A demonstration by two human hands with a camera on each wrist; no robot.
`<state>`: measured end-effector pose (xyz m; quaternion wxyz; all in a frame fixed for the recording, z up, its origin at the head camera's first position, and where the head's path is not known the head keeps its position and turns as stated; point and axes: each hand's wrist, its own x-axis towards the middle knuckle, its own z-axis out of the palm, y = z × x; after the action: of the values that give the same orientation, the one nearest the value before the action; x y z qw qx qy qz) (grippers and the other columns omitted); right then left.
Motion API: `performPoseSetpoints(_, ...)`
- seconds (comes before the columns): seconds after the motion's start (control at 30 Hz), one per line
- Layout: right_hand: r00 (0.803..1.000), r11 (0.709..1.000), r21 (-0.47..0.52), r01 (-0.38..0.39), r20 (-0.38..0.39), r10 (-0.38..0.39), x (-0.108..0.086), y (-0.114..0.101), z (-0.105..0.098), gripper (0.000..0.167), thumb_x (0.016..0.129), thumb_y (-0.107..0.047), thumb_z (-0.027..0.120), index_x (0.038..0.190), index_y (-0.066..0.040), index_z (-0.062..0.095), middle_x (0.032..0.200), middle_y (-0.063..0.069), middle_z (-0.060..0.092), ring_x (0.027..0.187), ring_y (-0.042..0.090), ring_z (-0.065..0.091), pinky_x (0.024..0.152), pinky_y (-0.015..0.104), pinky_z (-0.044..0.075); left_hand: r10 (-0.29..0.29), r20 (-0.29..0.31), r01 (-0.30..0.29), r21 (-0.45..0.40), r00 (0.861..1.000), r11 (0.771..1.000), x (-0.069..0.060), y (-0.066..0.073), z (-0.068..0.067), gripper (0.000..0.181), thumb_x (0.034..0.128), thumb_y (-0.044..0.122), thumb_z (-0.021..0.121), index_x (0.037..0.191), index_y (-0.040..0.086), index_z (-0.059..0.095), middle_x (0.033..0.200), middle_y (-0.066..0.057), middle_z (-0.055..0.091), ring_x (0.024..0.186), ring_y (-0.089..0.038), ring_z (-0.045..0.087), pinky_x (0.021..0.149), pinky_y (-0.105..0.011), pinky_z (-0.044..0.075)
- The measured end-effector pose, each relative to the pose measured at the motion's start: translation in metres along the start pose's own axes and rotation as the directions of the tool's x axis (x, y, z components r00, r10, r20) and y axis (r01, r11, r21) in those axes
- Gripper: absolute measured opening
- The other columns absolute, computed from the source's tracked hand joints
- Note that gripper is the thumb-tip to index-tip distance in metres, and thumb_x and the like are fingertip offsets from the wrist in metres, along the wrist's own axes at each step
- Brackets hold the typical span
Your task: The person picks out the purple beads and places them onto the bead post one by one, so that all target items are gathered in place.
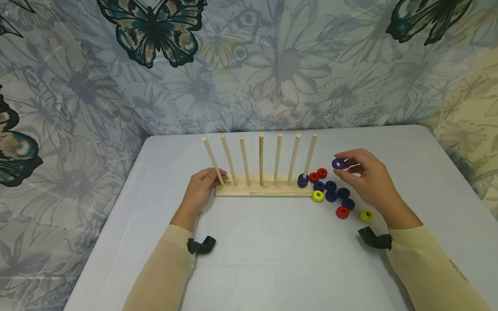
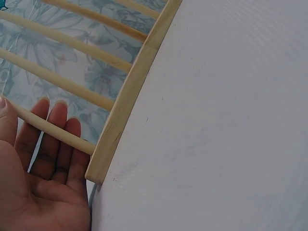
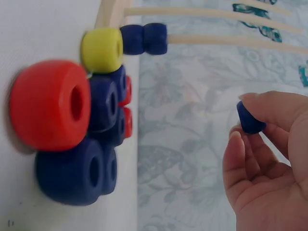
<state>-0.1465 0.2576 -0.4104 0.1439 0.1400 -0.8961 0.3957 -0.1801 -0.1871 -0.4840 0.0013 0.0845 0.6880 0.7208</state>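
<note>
A wooden peg stand point(image 1: 262, 190) with a row of several upright pegs lies across the table. My left hand point(image 1: 200, 190) holds it at its left end, with thumb and fingers point(image 2: 57, 125) on either side of the leftmost peg point(image 2: 53, 130). Two stacked dark blue beads point(image 1: 302, 180) sit at the bottom of the rightmost peg. In my right hand point(image 1: 365, 175), a dark blue ring-shaped bead point(image 1: 338, 163) is pinched between thumb and fingers, raised above the table right of the stand. The right wrist view shows this blue bead point(image 3: 250, 118) from the side.
Loose beads lie right of the stand: several blue ones point(image 1: 331, 195), red ones such as this bead point(image 1: 342, 212), and two yellow ones, one point(image 1: 317, 196) close to the stand's corner and another point(image 1: 366, 215) nearer the right wrist. A white cloth point(image 1: 272, 259) covers the table.
</note>
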Motion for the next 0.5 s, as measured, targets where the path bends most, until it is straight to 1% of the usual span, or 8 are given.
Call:
performPoseSetpoints(0.17, 0.998, 0.998, 0.03, 0.056, -0.039, -0.055, 0.0, -0.011, -0.002, 0.04, 0.091, 0.014, 0.082, 0.128, 0.003, 0.071, 0.119, 0.012, 0.066, 0.102, 0.009, 0.061, 0.088, 0.005, 0.048, -0.005, -0.002, 0.005, 0.004, 1.0, 1.0, 0.0, 0.0, 0.0, 0.041, 0.1177, 0.021, 0.055, 0.119, -0.016, 0.071, 0.109, -0.017, 0.075, 0.109, -0.025, 0.071, 0.099, -0.035, 0.057)
performPoseSetpoints(0.23, 0.995, 0.996, 0.042, 0.083, -0.051, -0.081, 0.001, -0.015, -0.003, 0.04, 0.09, 0.015, 0.082, 0.126, 0.004, 0.071, 0.118, 0.011, 0.066, 0.101, 0.005, 0.06, 0.088, 0.006, 0.049, -0.007, -0.002, 0.007, 0.007, 1.0, 1.0, 0.0, -0.001, 0.0, 0.041, 0.118, 0.022, 0.054, 0.119, -0.016, 0.071, 0.108, -0.015, 0.076, 0.109, -0.025, 0.071, 0.099, -0.035, 0.057)
performPoseSetpoints(0.33, 0.992, 0.992, 0.062, 0.113, -0.06, -0.109, 0.001, -0.022, -0.005, 0.04, 0.089, 0.017, 0.082, 0.125, 0.004, 0.071, 0.117, 0.011, 0.066, 0.1, 0.004, 0.06, 0.088, 0.007, 0.049, -0.011, -0.002, 0.011, 0.002, 1.0, 1.0, 0.0, -0.002, -0.001, 0.041, 0.1181, 0.021, 0.053, 0.12, -0.016, 0.071, 0.108, -0.015, 0.076, 0.109, -0.025, 0.071, 0.1, -0.035, 0.056)
performPoseSetpoints(0.5, 0.986, 0.984, 0.088, 0.156, -0.073, -0.15, 0.0, -0.035, -0.007, 0.042, 0.086, 0.02, 0.082, 0.124, 0.005, 0.072, 0.117, 0.008, 0.066, 0.1, 0.006, 0.06, 0.088, 0.008, 0.051, -0.009, 0.0, 0.009, -0.005, 1.0, 1.0, 0.0, -0.001, -0.001, 0.041, 0.1179, 0.021, 0.054, 0.12, -0.017, 0.07, 0.108, -0.015, 0.076, 0.109, -0.024, 0.071, 0.1, -0.035, 0.057)
